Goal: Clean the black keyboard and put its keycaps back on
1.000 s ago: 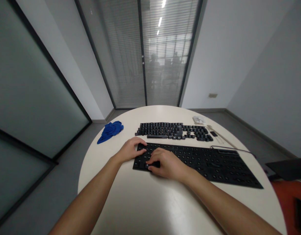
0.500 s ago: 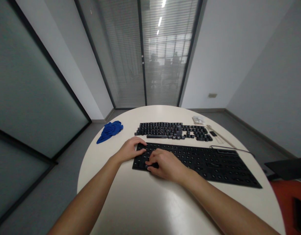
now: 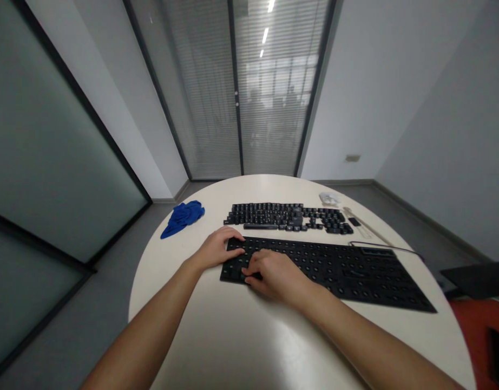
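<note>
A black keyboard base (image 3: 342, 273), bare of its keycaps, lies slanted on the table with its left end under my hands. My left hand (image 3: 219, 246) rests on its upper left corner, thumb and fingers apart. Bent low over the left part of the base is my right hand (image 3: 276, 273), its thumb and fingers drawn together at the surface. Whatever is between those fingertips is too small and dark to make out. Behind the base, loose black keycaps (image 3: 266, 214) are laid out in keyboard order, with a long space bar (image 3: 260, 227) at their front.
A crumpled blue cloth (image 3: 184, 215) lies at the table's left. At the back right are a clear bag (image 3: 329, 199), a thin pale stick (image 3: 371, 230) and a small black piece (image 3: 354, 221). The cable (image 3: 395, 249) runs off the round table's (image 3: 217, 336) right side.
My right hand's fingers have shifted very slightly at the same place on the base. My left hand stays where it was.
</note>
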The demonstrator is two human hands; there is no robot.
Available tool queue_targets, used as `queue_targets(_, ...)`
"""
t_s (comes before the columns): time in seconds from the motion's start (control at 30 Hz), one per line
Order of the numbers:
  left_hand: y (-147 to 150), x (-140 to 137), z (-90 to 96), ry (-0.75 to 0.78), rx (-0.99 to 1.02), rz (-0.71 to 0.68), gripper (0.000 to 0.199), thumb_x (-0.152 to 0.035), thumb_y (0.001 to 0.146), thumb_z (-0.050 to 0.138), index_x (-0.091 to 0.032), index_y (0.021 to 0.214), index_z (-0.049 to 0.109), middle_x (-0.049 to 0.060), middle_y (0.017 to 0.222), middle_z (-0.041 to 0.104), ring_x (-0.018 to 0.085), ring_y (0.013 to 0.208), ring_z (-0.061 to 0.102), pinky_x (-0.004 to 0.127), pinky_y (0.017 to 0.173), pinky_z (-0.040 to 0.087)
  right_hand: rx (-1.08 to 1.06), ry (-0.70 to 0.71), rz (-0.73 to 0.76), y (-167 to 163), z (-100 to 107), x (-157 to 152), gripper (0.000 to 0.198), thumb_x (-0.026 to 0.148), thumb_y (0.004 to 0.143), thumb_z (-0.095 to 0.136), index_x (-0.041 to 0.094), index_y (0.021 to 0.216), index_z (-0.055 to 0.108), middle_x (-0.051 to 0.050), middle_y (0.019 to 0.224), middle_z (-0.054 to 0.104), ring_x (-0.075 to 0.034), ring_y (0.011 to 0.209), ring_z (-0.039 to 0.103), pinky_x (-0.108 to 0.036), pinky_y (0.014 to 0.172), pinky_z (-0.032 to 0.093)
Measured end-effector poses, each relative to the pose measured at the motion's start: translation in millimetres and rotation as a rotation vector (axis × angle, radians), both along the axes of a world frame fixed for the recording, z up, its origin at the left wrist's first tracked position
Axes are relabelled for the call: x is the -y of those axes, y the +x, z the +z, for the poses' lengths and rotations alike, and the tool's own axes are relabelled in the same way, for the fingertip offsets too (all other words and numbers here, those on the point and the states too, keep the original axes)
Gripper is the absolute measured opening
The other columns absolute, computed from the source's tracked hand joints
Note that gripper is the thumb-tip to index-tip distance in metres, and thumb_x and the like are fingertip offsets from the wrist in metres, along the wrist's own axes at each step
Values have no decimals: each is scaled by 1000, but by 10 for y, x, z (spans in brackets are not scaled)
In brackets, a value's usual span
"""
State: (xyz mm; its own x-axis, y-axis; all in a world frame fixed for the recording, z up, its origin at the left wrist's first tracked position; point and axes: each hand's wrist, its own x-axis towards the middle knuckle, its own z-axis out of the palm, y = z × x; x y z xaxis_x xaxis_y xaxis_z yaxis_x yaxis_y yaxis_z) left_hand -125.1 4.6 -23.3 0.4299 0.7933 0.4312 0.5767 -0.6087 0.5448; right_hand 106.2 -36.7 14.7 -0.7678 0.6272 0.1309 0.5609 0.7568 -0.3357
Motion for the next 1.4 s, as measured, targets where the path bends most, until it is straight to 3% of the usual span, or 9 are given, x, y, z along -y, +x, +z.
queue_targets(0.53,-1,-1,3,3,1,-3,18,-31,84,76,-24,99,71,5,101,72,24,99,64,39,94,49,16,80,29,-20,-26,19,17,24,90,63,20,92,79,-7,90,74,-22,88,67,-30,74,47)
queue_targets(1.4,-3,-9,-6,8,-13,-1,18,-30,84,76,-24,100,71,5,102,72,23,100,64,39,94,49,33,95,15,-32,-25,28,19,23,89,62,22,95,80,-7,91,75,-23,88,67,-30,75,47)
